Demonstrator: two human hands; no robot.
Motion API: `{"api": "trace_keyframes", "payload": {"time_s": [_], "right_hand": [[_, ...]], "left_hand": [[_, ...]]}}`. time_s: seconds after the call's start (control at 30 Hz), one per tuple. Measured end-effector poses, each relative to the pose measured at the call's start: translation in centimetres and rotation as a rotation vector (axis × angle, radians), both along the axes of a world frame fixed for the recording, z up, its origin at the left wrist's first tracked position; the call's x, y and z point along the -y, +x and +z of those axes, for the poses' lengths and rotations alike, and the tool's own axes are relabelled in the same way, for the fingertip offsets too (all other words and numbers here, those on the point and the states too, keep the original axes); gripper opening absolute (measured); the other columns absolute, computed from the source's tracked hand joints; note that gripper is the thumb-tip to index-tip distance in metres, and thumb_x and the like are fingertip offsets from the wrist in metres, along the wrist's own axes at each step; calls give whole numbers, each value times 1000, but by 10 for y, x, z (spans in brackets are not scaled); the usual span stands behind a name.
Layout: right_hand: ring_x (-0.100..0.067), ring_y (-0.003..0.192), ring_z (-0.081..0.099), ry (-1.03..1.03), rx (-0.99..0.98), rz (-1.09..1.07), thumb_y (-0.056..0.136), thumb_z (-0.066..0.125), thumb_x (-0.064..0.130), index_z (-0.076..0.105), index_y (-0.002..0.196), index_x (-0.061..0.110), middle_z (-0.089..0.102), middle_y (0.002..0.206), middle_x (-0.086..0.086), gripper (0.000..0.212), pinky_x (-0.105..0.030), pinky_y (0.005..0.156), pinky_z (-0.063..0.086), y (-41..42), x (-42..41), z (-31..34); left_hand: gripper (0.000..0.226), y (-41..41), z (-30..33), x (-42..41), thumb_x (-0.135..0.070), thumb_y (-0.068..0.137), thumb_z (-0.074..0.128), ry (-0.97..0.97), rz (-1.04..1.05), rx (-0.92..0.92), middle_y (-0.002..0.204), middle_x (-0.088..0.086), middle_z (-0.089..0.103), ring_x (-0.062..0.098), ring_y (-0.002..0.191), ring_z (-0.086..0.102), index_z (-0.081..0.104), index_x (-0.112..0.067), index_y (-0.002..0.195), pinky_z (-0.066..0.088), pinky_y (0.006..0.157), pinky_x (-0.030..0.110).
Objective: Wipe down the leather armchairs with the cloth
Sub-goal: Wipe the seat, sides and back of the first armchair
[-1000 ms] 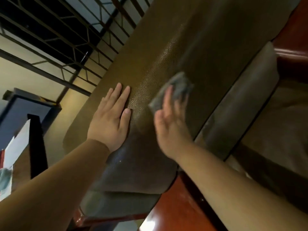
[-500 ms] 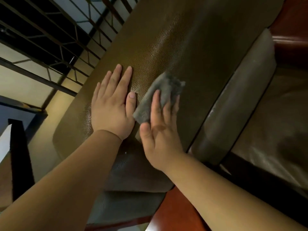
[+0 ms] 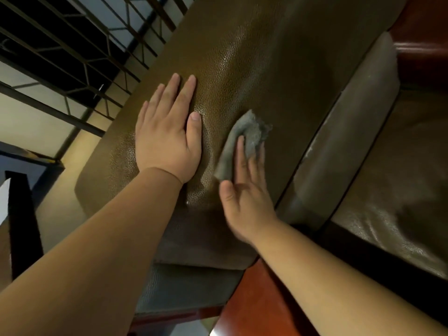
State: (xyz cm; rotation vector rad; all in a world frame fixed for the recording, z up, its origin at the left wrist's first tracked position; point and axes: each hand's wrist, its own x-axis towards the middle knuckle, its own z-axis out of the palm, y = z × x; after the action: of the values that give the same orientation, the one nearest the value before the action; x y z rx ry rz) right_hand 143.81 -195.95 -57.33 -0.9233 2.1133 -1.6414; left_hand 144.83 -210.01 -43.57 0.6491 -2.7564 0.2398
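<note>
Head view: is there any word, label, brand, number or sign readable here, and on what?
None. No text shows on the leather backrest cushion, the grey cloth, the red-brown wooden frame or the window grille.

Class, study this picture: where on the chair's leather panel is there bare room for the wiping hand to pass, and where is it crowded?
Bare leather panel lies above both hands and right of the cloth, up to the cushion edge. It is crowded between the flat left hand and the right hand pressing the cloth.
</note>
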Motion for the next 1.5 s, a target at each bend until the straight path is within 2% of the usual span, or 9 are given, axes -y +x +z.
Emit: {"api": "trace_keyframes", "payload": {"time_s": [0.2, 0.37, 0.47, 0.63, 0.77, 0.87, 1.07, 1.3, 1.5], "right_hand": [[-31, 158, -20, 276, 443, -82, 86, 0, 87, -23, 162, 22, -21, 171, -14, 103, -49, 129, -6, -9, -21, -47], [-29, 155, -29, 8, 124, 212, 86, -3, 87, -26, 161, 25, -26, 168, 4, 99, -40, 124, -16, 57, -19, 34], [-39, 157, -17, 148, 36, 102, 90, -8, 82, -22, 159, 22, -16, 172, -14, 93, -47, 128, -9, 44, -21, -10], [-30, 157, -23, 348, 548, -121, 90, -3, 80, -14, 165, 17, -18, 172, -14, 99, -44, 125, -15, 39, -18, -30], [-40, 151, -34, 37, 120, 176, 93, -1, 76, -28, 159, 25, -27, 170, -6, 88, -54, 124, -17, 93, -6, 59], [-42, 153, -29, 43, -128, 123, 97, 0, 73, -22, 162, 28, -21, 172, -8, 82, -56, 126, -12, 97, -5, 40], [-29, 158, -22, 280, 541, -202, 82, -6, 89, -19, 164, 25, -24, 171, -9, 104, -57, 128, -3, 75, -9, -39], [-41, 156, -24, 2, -43, 96, 96, 4, 75, -19, 163, 27, -15, 174, -8, 85, -54, 127, -8, 162, -4, 28], [-33, 157, -23, 278, 563, -179, 94, 9, 75, -29, 155, 24, -31, 166, -3, 88, -52, 128, -2, 157, -24, -75]], "left_hand": [[56, 0, 0, -7, -50, 110, 25, -28, 108, 21, 171, -7, 30, 25, 159, 23, 30, -40, 164, 8, 130, 58], [55, 9, 19, -18, -49, 110, 30, 123, 158, 80, 172, -9, 28, 20, 159, 24, 29, -39, 164, 17, 130, 52], [55, 67, 36, -13, -48, 112, 26, 179, 63, 219, 174, -11, 19, 13, 161, 13, 21, -41, 167, 11, 132, 43], [57, 106, 27, -8, -46, 112, 20, 88, 85, 222, 175, -10, 15, 15, 162, 9, 17, -38, 168, 10, 132, 44], [58, 104, 21, -4, -46, 111, 22, 89, 51, 180, 175, -7, 18, 18, 162, 13, 20, -36, 167, 14, 131, 50], [58, 106, 21, -4, -47, 111, 21, 91, 53, 166, 175, -8, 18, 18, 162, 13, 21, -36, 167, 13, 131, 49], [57, 106, 20, -4, -48, 111, 19, 87, 41, 151, 175, -10, 17, 17, 162, 12, 20, -38, 167, 12, 131, 47], [63, 106, 19, 0, -59, 108, 17, 94, 36, 149, 175, -7, 19, 21, 162, 15, 19, -38, 167, 16, 130, 53], [73, 106, 15, 0, -72, 104, 24, 20, 45, 163, 175, -3, 20, 23, 161, 18, 18, -37, 167, 19, 129, 53]]}}
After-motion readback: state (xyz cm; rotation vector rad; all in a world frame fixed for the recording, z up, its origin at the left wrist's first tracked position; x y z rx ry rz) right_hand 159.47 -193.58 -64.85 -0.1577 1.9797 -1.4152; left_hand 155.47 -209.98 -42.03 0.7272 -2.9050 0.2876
